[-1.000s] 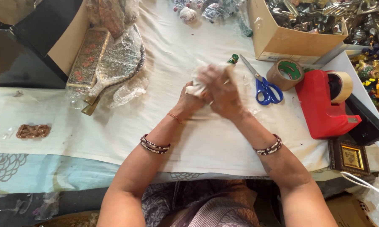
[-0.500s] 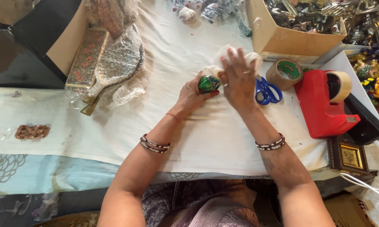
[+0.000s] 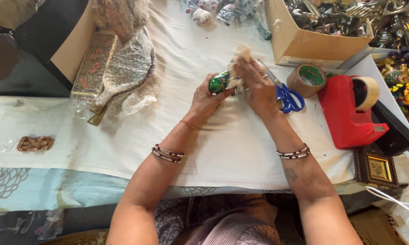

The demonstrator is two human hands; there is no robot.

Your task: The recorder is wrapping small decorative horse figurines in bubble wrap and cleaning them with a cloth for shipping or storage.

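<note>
Just above the middle of the frame, the left hand (image 3: 207,96) has its fingers curled around a small green glossy ornament (image 3: 219,82), gripping it from below. The right hand (image 3: 258,86) lies flat over a piece of white wrapping paper (image 3: 239,59) that covers the ornament's right end, fingers together and pressed down on it. Both hands hover over the white cloth (image 3: 222,149) covering the table. Just right of the right hand lie blue-handled scissors (image 3: 284,93), then a roll of brown tape (image 3: 307,80) and a red tape dispenser (image 3: 349,113). A cardboard box (image 3: 299,43) sits at upper right.
</note>
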